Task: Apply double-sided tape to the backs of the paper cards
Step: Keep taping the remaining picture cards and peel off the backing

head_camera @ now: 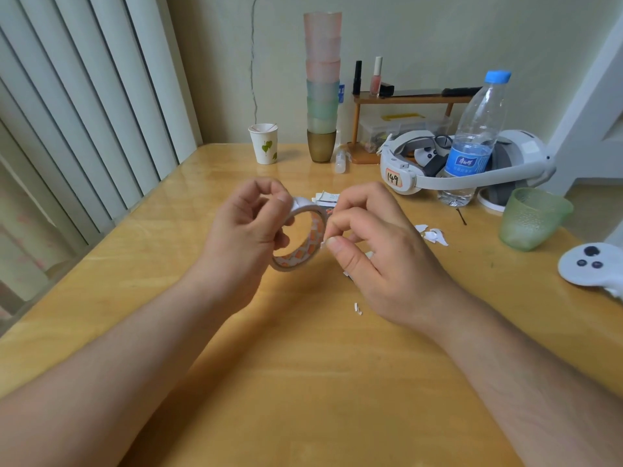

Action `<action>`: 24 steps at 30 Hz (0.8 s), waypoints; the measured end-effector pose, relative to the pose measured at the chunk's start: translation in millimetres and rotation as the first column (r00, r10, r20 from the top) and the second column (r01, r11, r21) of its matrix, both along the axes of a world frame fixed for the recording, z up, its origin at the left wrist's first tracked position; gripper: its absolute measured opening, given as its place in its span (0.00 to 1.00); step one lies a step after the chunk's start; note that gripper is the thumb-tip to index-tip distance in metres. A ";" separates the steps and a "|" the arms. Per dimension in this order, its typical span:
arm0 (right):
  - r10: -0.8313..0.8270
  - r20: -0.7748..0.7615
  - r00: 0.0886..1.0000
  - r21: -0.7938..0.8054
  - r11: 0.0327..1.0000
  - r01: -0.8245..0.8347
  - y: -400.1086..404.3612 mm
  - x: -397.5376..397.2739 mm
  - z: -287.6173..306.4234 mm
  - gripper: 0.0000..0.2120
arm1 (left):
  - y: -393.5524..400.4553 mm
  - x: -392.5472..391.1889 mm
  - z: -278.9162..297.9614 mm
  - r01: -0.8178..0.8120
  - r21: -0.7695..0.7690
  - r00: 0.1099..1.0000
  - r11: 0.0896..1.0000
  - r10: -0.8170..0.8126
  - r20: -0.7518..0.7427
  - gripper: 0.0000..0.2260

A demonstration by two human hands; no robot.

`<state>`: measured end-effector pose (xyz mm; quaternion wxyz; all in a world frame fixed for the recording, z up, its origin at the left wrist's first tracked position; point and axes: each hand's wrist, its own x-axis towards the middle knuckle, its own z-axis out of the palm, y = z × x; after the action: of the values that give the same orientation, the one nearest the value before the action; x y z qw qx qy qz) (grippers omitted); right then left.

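Tape roll [300,239] white, orange-checked core; table [303,365] yellow wood.

Both hands [249,227] [374,241] raised, fingers pinched.

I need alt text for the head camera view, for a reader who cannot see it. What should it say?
Over a wooden table, a person's left hand holds a roll of double-sided tape while the right hand pinches a small white piece at its edge. Paper cards lie just behind the hands; paper scraps, a water bottle and a green cup sit to the right.
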<state>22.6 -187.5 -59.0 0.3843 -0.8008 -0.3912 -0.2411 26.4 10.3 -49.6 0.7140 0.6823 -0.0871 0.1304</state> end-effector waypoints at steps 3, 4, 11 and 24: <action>0.016 -0.284 0.959 0.217 0.975 0.048 5.3 -3.4 2.4 0.04 | 14.5 5.7 -4.2 -0.099 0.328 0.993 0.940 0.070 0.099 0.06; 0.036 -0.391 0.920 0.289 0.953 0.085 7.1 -3.8 4.0 0.05 | 19.0 6.4 -6.5 -0.129 0.496 0.987 0.859 0.062 0.150 0.07; 0.365 -0.715 0.596 0.623 0.720 0.305 9.5 -4.6 13.4 0.12 | 20.1 3.2 -10.3 -0.067 0.894 0.989 0.443 -0.088 0.117 0.25; 0.540 -0.747 0.388 0.664 0.631 0.400 8.1 -6.5 19.5 0.11 | 1.9 -3.0 -8.8 -0.068 0.566 0.997 0.822 0.034 0.071 0.08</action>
<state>16.2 -179.4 -39.5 0.8439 -0.5228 -0.0044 0.1206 23.4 12.2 -58.4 0.4722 0.8618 -0.1241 0.1374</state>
